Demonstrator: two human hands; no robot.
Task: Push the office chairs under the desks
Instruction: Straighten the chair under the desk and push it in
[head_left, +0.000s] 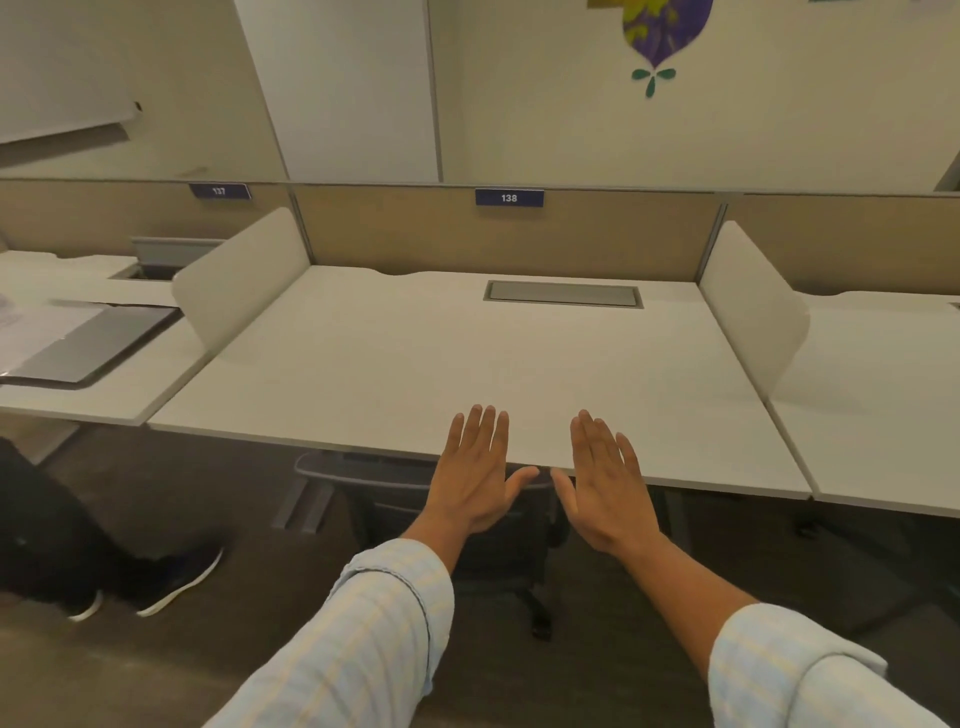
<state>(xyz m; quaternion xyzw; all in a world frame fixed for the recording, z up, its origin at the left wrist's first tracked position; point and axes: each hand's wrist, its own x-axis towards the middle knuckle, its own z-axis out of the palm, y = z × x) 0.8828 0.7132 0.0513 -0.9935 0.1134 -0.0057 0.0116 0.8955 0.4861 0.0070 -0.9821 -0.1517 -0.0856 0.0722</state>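
Your fingers (480, 431) were straight and pressed close together, thumbs splayed inward, gripping nothing. Both palms faced down: left hand (475, 475) and right hand (602, 488) hovered side by side over the tabletop's (467, 353) near edge. The office chair (374, 475) sat just below them, already tucked under the desk numbered 138, its dark back running from nine to three o'clock along that edge. It lay toward seven o'clock of your left hand, the nearer one. A seated person's shoes (176, 579) showed at eight o'clock.

White desk (395, 358), grey cable hatch (563, 294) set in its top, office chair (363, 475) tucked beneath on dark floor (218, 499)
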